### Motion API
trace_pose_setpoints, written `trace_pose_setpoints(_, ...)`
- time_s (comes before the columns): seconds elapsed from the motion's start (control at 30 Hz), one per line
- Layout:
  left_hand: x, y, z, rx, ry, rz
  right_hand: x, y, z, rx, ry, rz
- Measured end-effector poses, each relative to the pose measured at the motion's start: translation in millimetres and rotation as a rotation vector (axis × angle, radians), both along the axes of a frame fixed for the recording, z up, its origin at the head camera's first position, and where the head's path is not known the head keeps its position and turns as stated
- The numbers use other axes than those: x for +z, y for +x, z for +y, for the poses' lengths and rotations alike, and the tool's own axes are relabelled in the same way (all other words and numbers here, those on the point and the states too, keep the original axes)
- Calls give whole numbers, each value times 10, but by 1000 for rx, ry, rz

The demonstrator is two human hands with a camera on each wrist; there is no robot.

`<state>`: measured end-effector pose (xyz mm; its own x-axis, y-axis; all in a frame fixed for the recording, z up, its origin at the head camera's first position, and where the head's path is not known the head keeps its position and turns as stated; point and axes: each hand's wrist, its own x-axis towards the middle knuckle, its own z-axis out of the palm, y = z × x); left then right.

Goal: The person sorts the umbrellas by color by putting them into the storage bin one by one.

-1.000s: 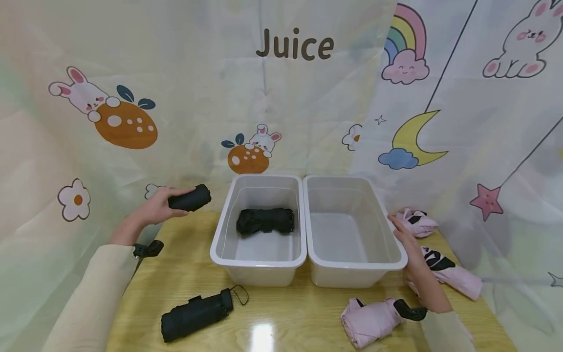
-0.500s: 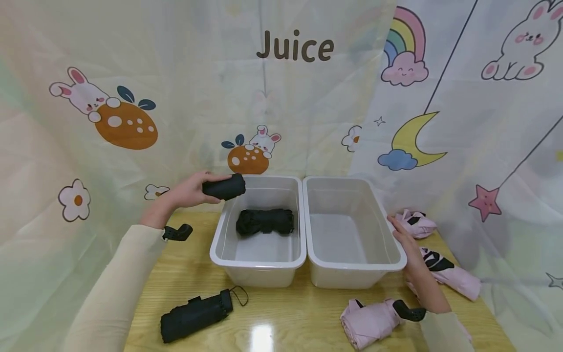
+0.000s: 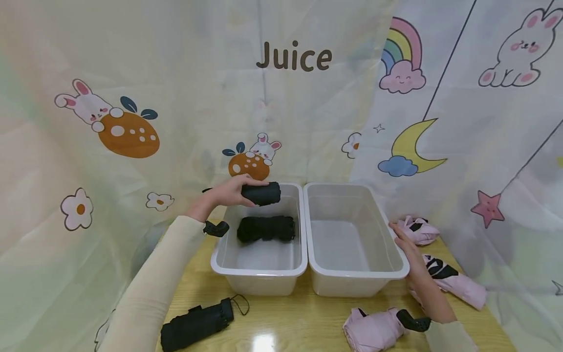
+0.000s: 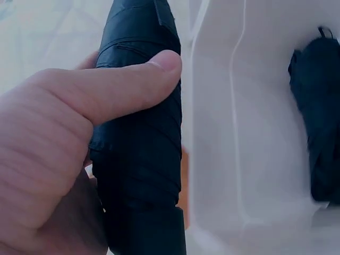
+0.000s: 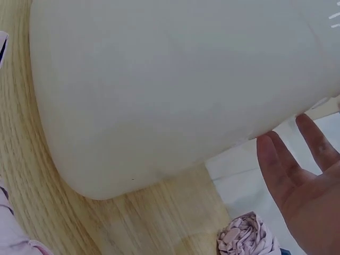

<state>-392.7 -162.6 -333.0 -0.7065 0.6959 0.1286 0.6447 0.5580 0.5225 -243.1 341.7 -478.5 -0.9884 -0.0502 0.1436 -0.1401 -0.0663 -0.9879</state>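
My left hand (image 3: 228,192) grips a folded black umbrella (image 3: 267,194) over the back part of the left white bin (image 3: 259,272). In the left wrist view the thumb lies across the rolled cloth of this umbrella (image 4: 141,159). Beneath it, a second black umbrella (image 3: 266,228) lies on the bin's floor. My right hand (image 3: 412,254) touches the outer right side of the right white bin (image 3: 358,274). The right wrist view shows its fingers extended, with the fingertips against the wall of the right bin (image 5: 159,95).
Another black umbrella (image 3: 198,324) with a wrist loop lies front left on the wooden table (image 3: 286,318). Pink folded umbrellas lie at the right: one in front (image 3: 374,330), one beside my right forearm (image 3: 462,287), one farther back (image 3: 421,231). A printed curtain (image 3: 198,98) hangs behind.
My left hand has carried the black umbrella rightward, from left of the left bin to above its inside. The right hand stays at the right bin. The head view has tilted slightly up.
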Motion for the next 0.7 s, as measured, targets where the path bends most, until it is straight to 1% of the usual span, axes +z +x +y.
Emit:
trace_pose_setpoints(0.1,-57,-62,111,-13,-6,-21,10,-7,-1,-6,-2,8)
trace_pose_setpoints(0.17,-90,-109,181,-4,-22,-33,34,-15,3,-5,6,3)
trace_pose_setpoints(0.33,-200,-243,326,60,-5,-64,105,-63,-23,-57,41,-21)
trace_pose_setpoints(0.4,-261,-290,378,71,-6,-88,122,-71,-29,-84,41,-39)
trace_pose_setpoints(0.47,-340,-323,414,73,-46,-102,118,-53,-32,-96,37,-63)
trace_pose_setpoints(0.57,-467,-356,441,58,-98,-126,86,-18,-34,-101,39,-89)
trace_pose_setpoints(0.63,-544,-374,444,61,-101,-135,62,-9,-36,-98,34,-91)
trace_pose_setpoints(0.7,-614,-386,445,67,-88,-166,38,-2,-40,-101,33,-88)
